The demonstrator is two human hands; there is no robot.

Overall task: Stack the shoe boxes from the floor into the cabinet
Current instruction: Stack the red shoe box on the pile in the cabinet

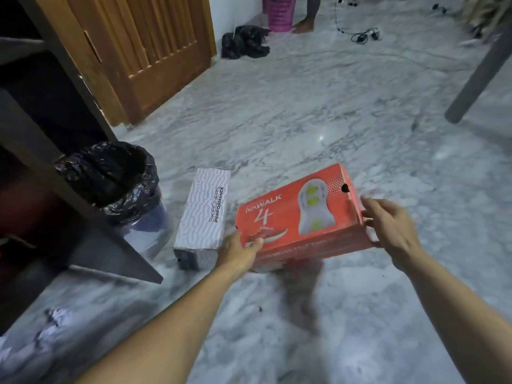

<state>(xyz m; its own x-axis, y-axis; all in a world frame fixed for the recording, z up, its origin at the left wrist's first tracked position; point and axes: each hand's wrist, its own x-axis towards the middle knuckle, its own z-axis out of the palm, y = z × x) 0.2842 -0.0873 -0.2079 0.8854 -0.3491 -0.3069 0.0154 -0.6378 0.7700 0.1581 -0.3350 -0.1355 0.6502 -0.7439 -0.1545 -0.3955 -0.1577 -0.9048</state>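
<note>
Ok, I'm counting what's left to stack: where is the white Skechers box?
In the head view the white Skechers box lies on the marble floor, left of the red box, with the bag-lined bin on its other side.

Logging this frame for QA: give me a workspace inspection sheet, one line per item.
Surface: marble floor, bare patches.
Job's things: red shoe box held up tilted; white shoe box on floor; cabinet at left.
Clutter: lined bin, black bag, pink basket.
Hands: left hand and right hand grip the red box's ends.
Cables: black cable on far floor.
Surroundings: wooden door, another person's foot.
</note>
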